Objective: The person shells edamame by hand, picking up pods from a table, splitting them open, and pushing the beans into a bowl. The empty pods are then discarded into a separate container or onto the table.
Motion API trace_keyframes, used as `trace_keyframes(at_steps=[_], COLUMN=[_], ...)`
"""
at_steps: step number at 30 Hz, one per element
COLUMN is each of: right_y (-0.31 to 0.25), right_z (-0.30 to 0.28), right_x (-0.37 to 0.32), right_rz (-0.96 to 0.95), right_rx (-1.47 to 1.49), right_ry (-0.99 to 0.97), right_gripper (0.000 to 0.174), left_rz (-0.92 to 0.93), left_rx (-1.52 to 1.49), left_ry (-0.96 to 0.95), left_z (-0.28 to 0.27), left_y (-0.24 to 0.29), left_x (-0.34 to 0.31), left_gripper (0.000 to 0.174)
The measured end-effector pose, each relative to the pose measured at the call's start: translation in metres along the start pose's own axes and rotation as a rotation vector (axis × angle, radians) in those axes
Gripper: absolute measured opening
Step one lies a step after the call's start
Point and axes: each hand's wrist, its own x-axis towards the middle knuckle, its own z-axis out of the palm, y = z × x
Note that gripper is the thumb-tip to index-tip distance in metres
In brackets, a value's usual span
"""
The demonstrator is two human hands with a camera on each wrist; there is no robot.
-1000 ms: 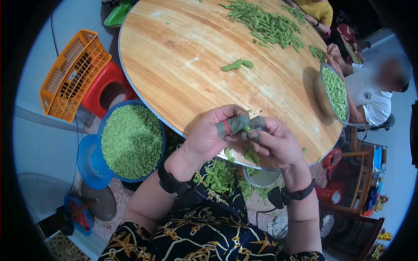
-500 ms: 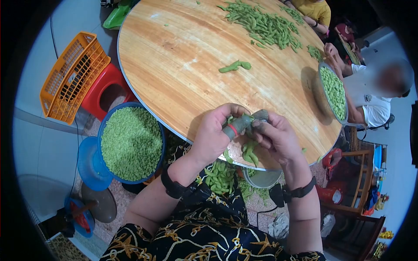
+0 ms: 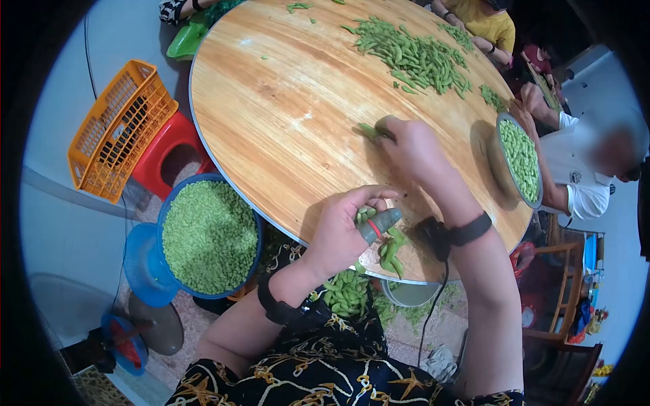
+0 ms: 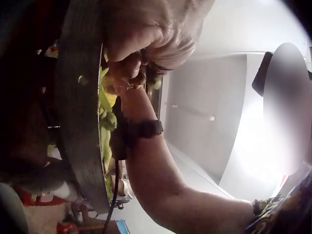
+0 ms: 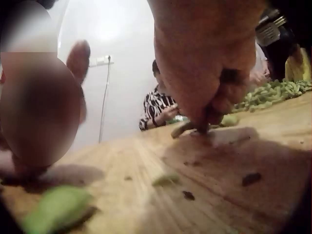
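My right hand (image 3: 418,154) reaches out over the round wooden table (image 3: 271,135), its fingertips pinching a green soybean pod (image 3: 367,131). In the right wrist view the same hand (image 5: 207,58) points down, fingertips at the tabletop. Close to the near edge, my left hand (image 3: 332,233) holds a few green beans (image 3: 364,214) in its curled fingers. A grey-green cover with a red band (image 3: 374,229) is on the left thumb. More pods (image 3: 391,256) lie on the table just beside that hand. The left wrist view shows its fingers mostly in shadow.
A pod heap (image 3: 413,54) lies across the table. Shelled beans fill a blue-rimmed tub (image 3: 210,237) at left and a metal bowl (image 3: 520,159) at right. More pods (image 3: 345,294) sit at my lap. An orange crate (image 3: 122,132) rests near a red stool (image 3: 159,159). Other people sit around.
My right hand has left my left hand and moved forward to the pod lying farther in on the table. The left hand stays near the edge, with beans now showing in its fingers.
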Motion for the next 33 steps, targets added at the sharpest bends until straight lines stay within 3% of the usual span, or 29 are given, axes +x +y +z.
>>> trace_keyframes(at_steps=[3,6,7,9,11,13,15,17,18,19,21,23,24,27,30,32,33], right_y=[0.015,0.006,-0.001,-0.015,-0.028,-0.037,-0.051,-0.040,-0.041,-0.042,-0.042,-0.048,-0.050,-0.051,-0.050,-0.049,-0.049], right_z=[-0.007,-0.028,-0.033,-0.041,-0.038,-0.040,-0.044,-0.032,-0.032,-0.033,-0.026,-0.028,-0.026,-0.021,-0.022,-0.028,-0.028], right_x=[-0.028,-0.063,-0.074,-0.095,-0.111,-0.116,-0.120,-0.127,-0.127,-0.128,-0.130,-0.131,-0.132,-0.134,-0.136,-0.139,-0.140], right_rz=[0.045,0.441,0.441,0.523,0.528,0.537,0.521,0.457,0.513,0.570,0.547,0.373,0.375,0.220,0.324,0.416,0.419], right_rx=[0.251,0.844,0.842,1.145,1.358,1.396,1.280,1.112,1.223,1.334,1.277,1.190,1.192,1.145,1.193,1.450,1.450], right_ry=[0.086,-0.088,-0.086,-0.265,-0.285,-0.303,-0.190,-0.151,-0.125,-0.099,-0.046,-0.015,-0.017,-0.091,-0.129,-0.359,-0.365], right_gripper=[0.018,0.022,0.022,0.018,0.016,0.015,0.015,0.018,0.019,0.020,0.022,0.020,0.020,0.020,0.017,0.019,0.019], left_rz=[0.154,0.137,0.171,0.205,0.257,0.286,0.308,0.276,0.043,0.037,-0.043,-0.033,-0.022,-0.175,-0.210,-0.197,-0.187], left_rx=[0.122,0.138,0.248,0.357,0.474,0.451,0.432,0.186,-0.037,-0.036,-0.279,-0.263,-0.248,-0.388,-0.614,-0.582,-0.552], left_ry=[0.024,0.078,0.059,0.041,0.021,0.013,0.007,0.108,0.119,0.119,0.128,0.116,0.103,0.025,-0.024,-0.052,-0.081], left_z=[0.003,0.006,0.007,0.008,0.011,0.006,0.004,0.003,0.001,0.001,0.001,0.001,0.001,-0.003,-0.004,-0.008,-0.009], left_y=[-0.002,-0.001,0.001,0.003,0.004,0.002,-0.007,-0.015,-0.011,-0.009,-0.008,-0.008,-0.008,-0.004,-0.001,-0.007,-0.009], left_x=[-0.001,-0.002,-0.003,-0.005,-0.007,-0.005,-0.005,-0.003,-0.004,-0.005,-0.006,-0.007,-0.007,-0.007,-0.007,-0.006,-0.006], left_gripper=[0.034,0.040,0.041,0.043,0.041,0.035,0.029,0.017,0.012,0.012,0.012,0.012,0.013,0.015,0.016,0.015,0.016])
